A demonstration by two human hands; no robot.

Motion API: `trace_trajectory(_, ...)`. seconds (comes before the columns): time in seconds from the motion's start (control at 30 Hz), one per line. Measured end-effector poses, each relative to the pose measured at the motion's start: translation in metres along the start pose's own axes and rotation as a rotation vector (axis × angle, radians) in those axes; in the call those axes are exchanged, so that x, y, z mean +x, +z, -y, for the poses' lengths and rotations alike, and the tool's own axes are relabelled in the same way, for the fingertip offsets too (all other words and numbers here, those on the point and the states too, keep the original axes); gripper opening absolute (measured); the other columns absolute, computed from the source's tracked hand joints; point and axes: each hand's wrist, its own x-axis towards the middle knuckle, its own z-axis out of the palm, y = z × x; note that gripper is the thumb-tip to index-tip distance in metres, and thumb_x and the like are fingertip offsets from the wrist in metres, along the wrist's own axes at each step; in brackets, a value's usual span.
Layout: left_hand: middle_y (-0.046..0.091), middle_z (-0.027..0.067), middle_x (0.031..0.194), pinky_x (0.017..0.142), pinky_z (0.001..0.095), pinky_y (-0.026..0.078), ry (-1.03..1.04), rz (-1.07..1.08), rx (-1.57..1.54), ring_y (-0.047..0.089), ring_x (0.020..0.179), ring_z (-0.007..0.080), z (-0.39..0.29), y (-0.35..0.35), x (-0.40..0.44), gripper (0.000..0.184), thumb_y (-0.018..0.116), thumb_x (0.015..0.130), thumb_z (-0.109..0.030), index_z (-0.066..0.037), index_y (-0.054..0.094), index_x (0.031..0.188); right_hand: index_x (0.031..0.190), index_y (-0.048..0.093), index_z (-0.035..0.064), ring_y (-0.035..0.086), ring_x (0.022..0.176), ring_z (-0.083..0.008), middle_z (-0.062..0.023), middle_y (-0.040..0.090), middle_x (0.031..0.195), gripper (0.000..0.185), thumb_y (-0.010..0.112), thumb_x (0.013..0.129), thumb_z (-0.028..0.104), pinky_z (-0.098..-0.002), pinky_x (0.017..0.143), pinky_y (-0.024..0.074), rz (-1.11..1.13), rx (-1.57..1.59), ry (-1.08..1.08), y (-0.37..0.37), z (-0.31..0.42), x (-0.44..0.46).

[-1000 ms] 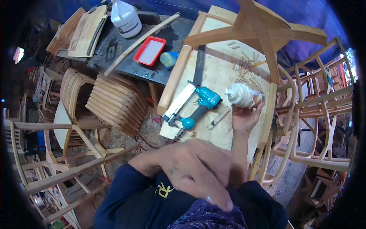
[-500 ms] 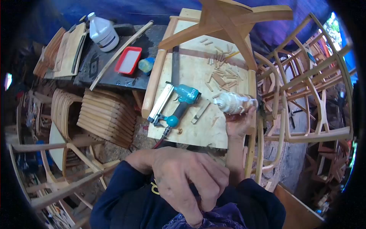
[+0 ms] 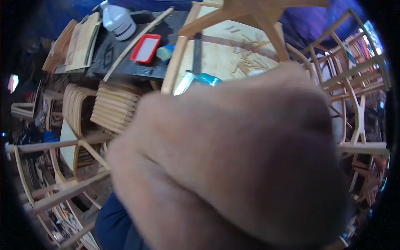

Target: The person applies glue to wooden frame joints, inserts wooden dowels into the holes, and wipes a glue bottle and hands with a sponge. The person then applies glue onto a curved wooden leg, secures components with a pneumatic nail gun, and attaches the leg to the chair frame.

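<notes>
The person's left hand has swung up close, blurred, masking the right hand and most of the teal tool; neither grip can be told. Wooden pegs lie loose on the pale board beyond.

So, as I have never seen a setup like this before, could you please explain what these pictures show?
There is no robot here: a person works bare-handed, and every picture comes from one camera worn on the head, looking forward and down. The big blurred shape in the latest one is a hand, seemingly the left, very close to the lens. The right hand cannot be made out, and what either holds is hidden.

Beyond, small wooden pegs and a partly covered teal tool lie on a pale board. The dark table bears a white jug, a red tray and a long wooden strip.
</notes>
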Motion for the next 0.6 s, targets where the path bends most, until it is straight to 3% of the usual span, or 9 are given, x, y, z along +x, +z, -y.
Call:
trace_trajectory(0.23,0.069,0.0121,0.106,0.077,0.0337,0.055,0.074,0.049,-0.049,0.066,0.087,0.0196,0.012,0.0,0.025,0.036,0.084,0.079,-0.005,0.002,0.072,0.112,0.118,0.051,0.0162,0.05,0.109,-0.022,-0.0023,0.052,0.118,0.034,0.065,0.095,0.037,-0.0454,0.091,0.0469,0.419,0.204,0.052,0.106,-0.035,0.017)
trace_trajectory(0.37,0.07,0.0117,0.114,0.08,0.0306,0.056,0.082,0.0,0.009,0.067,0.094,0.0173,0.025,-0.02,0.031,0.048,0.085,0.076,-0.001,0.003,0.07,0.12,0.107,0.048,0.0182,0.045,0.098,-0.017,0.0017,0.047,0.106,0.022,0.063,0.095,0.028,-0.0401,0.084,0.0424,0.613,0.551,0.018,0.146,-0.013,0.029)
trace_trajectory(0.4,0.07,0.0116,0.116,0.081,0.0298,0.057,0.02,-0.048,0.084,0.067,0.095,0.0168,0.034,-0.034,0.023,0.05,0.086,0.075,0.0,0.003,0.07,0.123,0.104,0.047,0.0187,0.044,0.095,-0.0157,0.0027,0.046,0.103,0.019,0.063,0.095,0.026,-0.0387,0.082,0.0413,0.526,0.321,-0.126,0.133,0.008,0.041)
trace_trajectory(0.47,0.07,0.0114,0.12,0.082,0.0282,0.058,-0.178,-0.153,0.292,0.067,0.098,0.0156,0.057,-0.073,-0.003,0.056,0.087,0.073,0.002,0.003,0.069,0.127,0.14,0.054,0.0128,0.057,0.13,-0.0306,-0.0075,0.059,0.139,0.061,0.069,0.095,0.051,-0.0566,0.101,0.0554,0.271,-0.302,-0.377,0.105,0.053,0.068)
trace_trajectory(0.53,0.069,0.0076,0.114,0.084,0.0252,0.055,-0.449,-0.249,0.58,0.065,0.098,0.0111,0.084,-0.118,-0.045,0.049,0.083,0.078,0.0,-0.005,0.072,0.125,0.143,0.049,0.0134,0.054,0.132,-0.0302,-0.0073,0.057,0.14,0.065,0.071,0.094,0.05,-0.0578,0.101,0.0552,0.279,-0.415,-0.444,0.136,0.075,0.084)
trace_trajectory(0.6,0.069,0.0102,0.112,0.089,0.0299,0.055,-0.647,-0.362,0.877,0.067,0.098,0.0184,0.105,-0.157,-0.092,0.044,0.084,0.079,-0.01,-0.004,0.072,0.121,0.141,0.053,0.0149,0.053,0.134,-0.0292,-0.0078,0.056,0.143,0.059,0.071,0.095,0.046,-0.06,0.1,0.0554,0.374,-0.39,-0.52,0.175,0.089,0.108)
